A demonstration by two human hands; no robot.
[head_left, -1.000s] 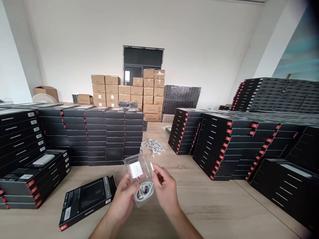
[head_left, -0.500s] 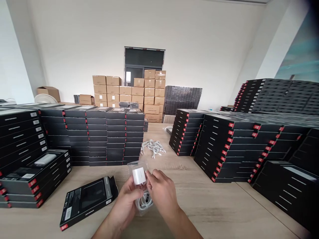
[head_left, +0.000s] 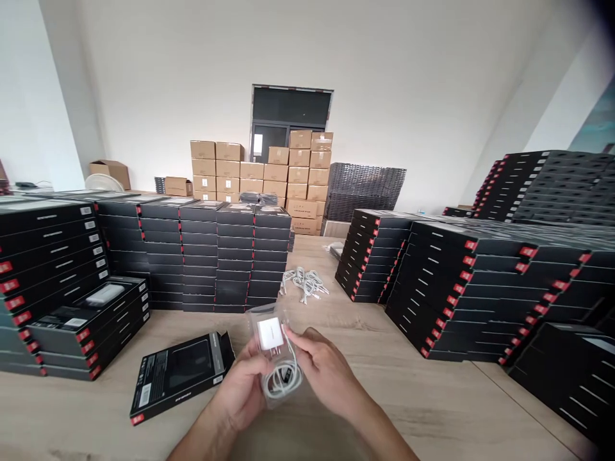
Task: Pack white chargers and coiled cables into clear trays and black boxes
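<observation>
My left hand [head_left: 243, 387] is closed on the left side of a clear plastic package [head_left: 261, 314]. A white charger [head_left: 270, 333] with its prongs toward me sits in the upper part of the package, and a coiled white cable [head_left: 282, 384] lies below it. With thumb and forefinger, my right hand [head_left: 319, 363] grips the package's right edge beside the charger, where a strand of the cable runs. To the left, a flat black box [head_left: 180, 374] lies on the table with its far-right end flap open.
Tall stacks of black boxes stand on the left [head_left: 230, 256] and right [head_left: 427, 288] of the wooden table [head_left: 346, 320]. Several loose white cables [head_left: 306, 283] lie between them. A white item [head_left: 104, 294] rests on a low stack. Brown cartons [head_left: 276, 171] are piled behind.
The view has turned slightly left, so the scene sits further right. My right fingers have opened out a little along the package's edge, and more of the coiled cable shows.
</observation>
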